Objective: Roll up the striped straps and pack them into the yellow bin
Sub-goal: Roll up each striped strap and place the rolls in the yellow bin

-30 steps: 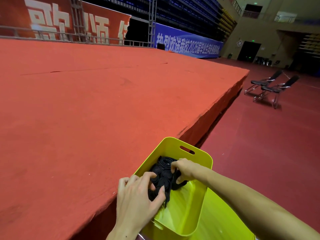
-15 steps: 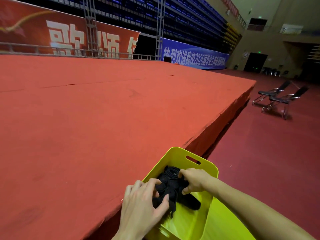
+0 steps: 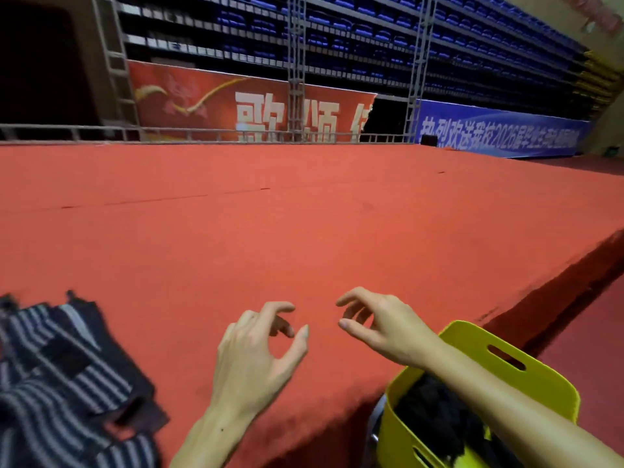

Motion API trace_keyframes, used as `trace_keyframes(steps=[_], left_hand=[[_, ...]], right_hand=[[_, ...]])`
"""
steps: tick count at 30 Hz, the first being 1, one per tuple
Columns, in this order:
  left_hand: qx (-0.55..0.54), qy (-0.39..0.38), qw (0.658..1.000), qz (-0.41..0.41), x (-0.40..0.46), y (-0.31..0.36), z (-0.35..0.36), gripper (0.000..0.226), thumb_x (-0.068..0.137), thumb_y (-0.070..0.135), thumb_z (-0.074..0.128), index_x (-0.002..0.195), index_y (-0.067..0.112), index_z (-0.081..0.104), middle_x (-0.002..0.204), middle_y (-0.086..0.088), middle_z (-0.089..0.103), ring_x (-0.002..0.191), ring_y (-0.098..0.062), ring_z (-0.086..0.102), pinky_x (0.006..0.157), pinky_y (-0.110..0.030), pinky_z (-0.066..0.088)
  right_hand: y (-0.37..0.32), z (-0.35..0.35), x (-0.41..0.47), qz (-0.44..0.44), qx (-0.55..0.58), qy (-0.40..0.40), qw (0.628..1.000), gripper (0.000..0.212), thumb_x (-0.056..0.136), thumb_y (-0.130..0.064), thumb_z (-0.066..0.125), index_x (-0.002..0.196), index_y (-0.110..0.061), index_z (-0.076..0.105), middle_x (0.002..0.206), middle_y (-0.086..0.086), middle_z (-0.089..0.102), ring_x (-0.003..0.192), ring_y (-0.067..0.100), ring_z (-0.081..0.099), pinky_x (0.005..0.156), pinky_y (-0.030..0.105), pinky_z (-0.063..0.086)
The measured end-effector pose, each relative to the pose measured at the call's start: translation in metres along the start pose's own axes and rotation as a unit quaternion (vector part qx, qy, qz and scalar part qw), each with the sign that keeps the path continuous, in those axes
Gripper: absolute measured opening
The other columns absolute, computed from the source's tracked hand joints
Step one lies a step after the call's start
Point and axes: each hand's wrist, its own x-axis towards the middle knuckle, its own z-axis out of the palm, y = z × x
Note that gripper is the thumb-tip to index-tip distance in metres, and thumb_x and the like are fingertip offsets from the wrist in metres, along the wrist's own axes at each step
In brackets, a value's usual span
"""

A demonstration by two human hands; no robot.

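you are hovering both hands over the red carpeted stage (image 3: 304, 231), each grip released and carrying nothing: your left hand (image 3: 256, 359) with fingers curled loose, your right hand (image 3: 381, 327) just beside it. the striped straps (image 3: 64, 376) are lying in a heap well off to the left of both hands, their stripes running diagonally toward you, so your left hand is the nearer one for the reach. the yellow bin (image 3: 479, 352) is sitting below the stage edge under your right forearm, with dark rolled straps already inside. half a second ago both hands were down in the bin pressing a dark roll; now they are out and empty, and the view is swinging left toward the heap.
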Motion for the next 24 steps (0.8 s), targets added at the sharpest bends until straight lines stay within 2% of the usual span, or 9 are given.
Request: trace_keyframes(steps=[2,6,12,17,21,24], left_hand=[[0.020,0.025,0.999,-0.017,0.007,-0.020,-0.042,0.036,0.090,0.065,0.058,0.118,0.043,0.064,0.084,0.028,0.065,0.088,0.002,0.061,0.081,-0.038,0.053],[0.061,0.062,0.995,-0.045,0.008,-0.057,-0.123,0.042,0.092,0.068,0.056,0.126,0.044,0.061,0.087,0.027,0.068,0.089,-0.001,0.065,0.083,-0.044,0.057],[0.126,0.094,0.984,-0.086,-0.019,-0.106,-0.219,0.051,0.094,0.071,0.052,0.139,0.045,0.055,0.088,0.024,0.071,0.086,0.000,0.068,0.079,-0.040,0.056],[0.165,0.089,0.968,-0.170,-0.063,-0.152,-0.261,0.058,0.095,0.076,0.048,0.144,0.045,0.049,0.093,0.035,0.071,0.077,0.005,0.067,0.064,-0.028,0.046],[0.171,0.034,0.955,-0.241,-0.099,-0.186,-0.260,0.069,0.093,0.077,0.042,0.152,0.042,0.040,0.094,0.042,0.068,0.080,0.007,0.065,0.059,-0.023,0.043],[0.159,-0.005,0.943,-0.291,-0.112,-0.205,-0.253,0.075,0.089,0.083,0.037,0.154,0.046,0.032,0.097,0.043,0.067,0.074,0.006,0.064,0.058,-0.022,0.044]], right_hand=[[-0.042,0.018,0.024,-0.044,0.078,0.015,0.996,0.033,0.099,-0.049,0.069,0.129,-0.039,0.058,0.101,-0.022,0.073,0.091,0.004,0.071,0.078,0.030,0.057],[-0.121,0.053,0.063,-0.114,0.178,0.035,0.977,0.039,0.097,-0.047,0.073,0.132,-0.040,0.057,0.102,-0.017,0.075,0.090,0.011,0.073,0.077,0.034,0.059],[-0.213,0.105,0.103,-0.170,0.265,0.019,0.949,0.043,0.098,-0.040,0.075,0.137,-0.035,0.057,0.100,-0.012,0.076,0.089,0.011,0.074,0.076,0.035,0.058],[-0.246,0.159,0.122,-0.170,0.260,-0.031,0.950,0.042,0.099,-0.046,0.072,0.137,-0.038,0.055,0.098,-0.016,0.076,0.087,0.007,0.071,0.078,0.035,0.058],[-0.234,0.212,0.134,-0.138,0.215,-0.093,0.962,0.047,0.096,-0.060,0.065,0.137,-0.046,0.049,0.099,-0.019,0.075,0.088,0.004,0.071,0.084,0.044,0.059],[-0.218,0.247,0.143,-0.117,0.172,-0.138,0.968,0.053,0.097,-0.063,0.061,0.143,-0.045,0.044,0.099,-0.019,0.074,0.089,0.002,0.070,0.087,0.043,0.058]])
